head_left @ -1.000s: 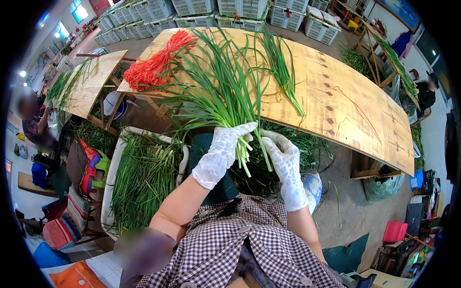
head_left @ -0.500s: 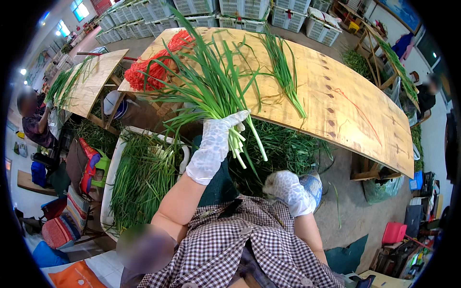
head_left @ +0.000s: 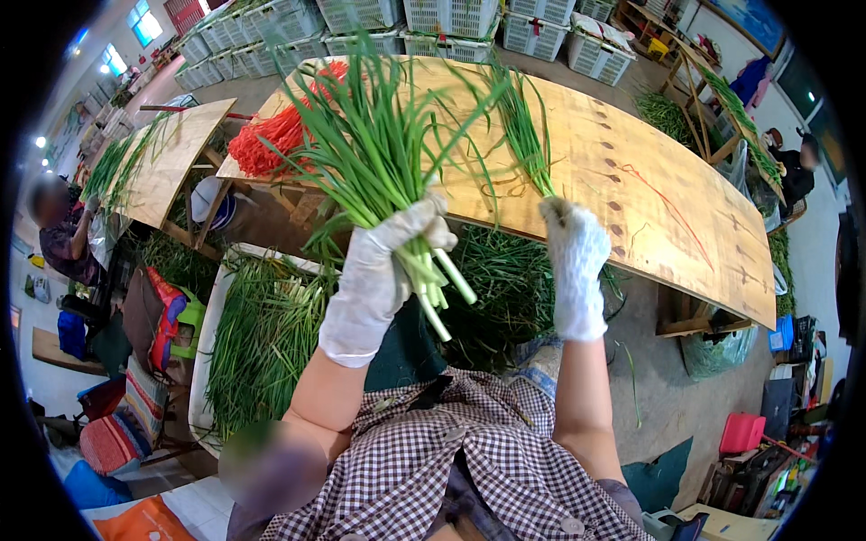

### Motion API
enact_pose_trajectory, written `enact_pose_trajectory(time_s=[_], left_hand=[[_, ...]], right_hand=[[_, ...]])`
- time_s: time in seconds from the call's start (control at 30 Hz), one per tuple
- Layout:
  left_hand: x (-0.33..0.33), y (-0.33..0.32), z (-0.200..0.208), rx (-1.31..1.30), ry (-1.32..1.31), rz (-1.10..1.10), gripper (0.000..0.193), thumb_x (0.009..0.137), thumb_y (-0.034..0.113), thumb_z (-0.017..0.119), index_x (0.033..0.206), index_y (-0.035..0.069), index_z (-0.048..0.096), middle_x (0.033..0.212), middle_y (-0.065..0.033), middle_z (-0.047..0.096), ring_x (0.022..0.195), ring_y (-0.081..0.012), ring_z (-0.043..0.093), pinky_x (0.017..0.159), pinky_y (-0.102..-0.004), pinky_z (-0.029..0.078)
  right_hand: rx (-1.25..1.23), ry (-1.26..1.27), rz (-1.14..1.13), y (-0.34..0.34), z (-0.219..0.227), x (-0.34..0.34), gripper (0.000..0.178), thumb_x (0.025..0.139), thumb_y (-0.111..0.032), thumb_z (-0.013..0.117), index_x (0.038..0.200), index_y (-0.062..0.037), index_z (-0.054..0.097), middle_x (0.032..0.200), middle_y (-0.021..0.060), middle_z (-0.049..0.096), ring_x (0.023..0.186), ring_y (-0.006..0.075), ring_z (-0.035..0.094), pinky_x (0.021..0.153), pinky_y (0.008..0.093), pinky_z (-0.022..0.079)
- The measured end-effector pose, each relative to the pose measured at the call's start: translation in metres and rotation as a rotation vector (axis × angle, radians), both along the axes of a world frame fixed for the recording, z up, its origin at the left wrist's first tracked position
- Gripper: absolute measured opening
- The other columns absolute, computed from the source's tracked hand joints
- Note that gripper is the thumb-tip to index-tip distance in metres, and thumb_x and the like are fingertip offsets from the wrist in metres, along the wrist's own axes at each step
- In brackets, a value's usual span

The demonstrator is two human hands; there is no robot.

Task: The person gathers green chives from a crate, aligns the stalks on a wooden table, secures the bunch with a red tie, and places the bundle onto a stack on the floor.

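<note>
A thick bunch of garlic chives (head_left: 374, 167) is gripped in my gloved left hand (head_left: 365, 275), its leaves fanning up and away and its pale stem ends pointing down to the right. My gloved right hand (head_left: 575, 261) is at the near edge of the wooden board (head_left: 667, 189), its fingers closed around the stem ends of a smaller bunch of chives (head_left: 523, 131) that lies there. Beyond the left hand, a heap of red ties (head_left: 271, 140) sits on the board's left end, partly behind the leaves.
A white tub (head_left: 204, 379) of loose chives stands at my left. More greens (head_left: 505, 279) lie below the board's edge. One red tie (head_left: 672, 216) rests on the board's right half. White crates (head_left: 451, 18) are stacked behind. Another person (head_left: 68, 225) works at a board on the left.
My right hand has risen from beside my lap to the board and closed on the smaller bunch's stem ends. My left hand has shifted slightly left and nearer with its bunch.
</note>
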State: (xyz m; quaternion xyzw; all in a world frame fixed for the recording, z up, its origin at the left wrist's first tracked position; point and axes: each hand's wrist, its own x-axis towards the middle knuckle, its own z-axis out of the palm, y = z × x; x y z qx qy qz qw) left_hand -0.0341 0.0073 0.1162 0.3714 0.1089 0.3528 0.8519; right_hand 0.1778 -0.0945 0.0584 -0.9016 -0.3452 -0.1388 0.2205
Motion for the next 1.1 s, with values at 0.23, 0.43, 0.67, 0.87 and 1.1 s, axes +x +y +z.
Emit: enact_pose_trajectory(time_s=[0.23,0.43,0.67,0.87,1.1], left_hand=[[-0.002,0.002,0.010,-0.084,-0.042,-0.075,0.021,0.088,0.019,0.066,0.098,0.002,0.060,0.065,0.0015,0.050,0.050,-0.0102,0.047,0.059,-0.0277,0.043],[-0.022,0.026,0.034,-0.142,-0.523,-0.394,0.023,0.094,0.015,0.054,0.110,-0.003,0.052,0.061,0.0025,0.049,0.041,-0.0063,0.049,0.049,-0.0254,0.048],[0.043,0.083,0.103,0.257,-0.397,-0.163,0.028,0.089,0.019,0.061,0.102,-0.005,0.055,0.068,-0.0035,0.060,0.046,-0.0109,0.057,0.047,-0.0234,0.054],[0.059,0.082,0.065,0.052,0.046,-0.099,0.039,0.088,0.017,0.063,0.113,-0.011,0.052,0.080,-0.0127,0.066,0.054,-0.0158,0.062,0.054,-0.0307,0.057],[0.036,0.067,0.005,-0.288,0.021,-0.105,0.032,0.092,0.012,0.058,0.116,-0.008,0.050,0.082,-0.0067,0.065,0.051,-0.0082,0.055,0.056,-0.0268,0.051]], right_hand=[[-0.382,-0.191,-0.023,0.052,-0.024,0.069,0.023,0.085,-0.024,0.055,0.077,-0.0071,0.069,0.070,0.0131,0.066,0.065,0.0288,0.066,0.062,0.0404,0.053],[-0.062,-0.158,-0.027,0.046,0.023,0.044,0.022,0.090,-0.025,0.053,0.083,-0.0118,0.070,0.078,0.0115,0.070,0.072,0.0266,0.069,0.065,0.0380,0.055],[-0.591,-0.186,-0.003,0.054,-0.021,0.061,0.023,0.086,-0.026,0.058,0.089,-0.0074,0.071,0.085,0.0104,0.071,0.080,0.0264,0.069,0.070,0.0368,0.055],[-0.046,0.260,0.002,0.049,0.038,0.051,0.024,0.090,-0.023,0.054,0.090,-0.0057,0.070,0.082,0.0132,0.070,0.075,0.0262,0.069,0.068,0.0356,0.054],[-0.007,0.029,-0.063,0.010,0.008,0.030,0.036,0.089,-0.041,0.057,0.096,-0.0092,0.071,0.086,0.0154,0.069,0.078,0.0302,0.067,0.072,0.0397,0.052]])
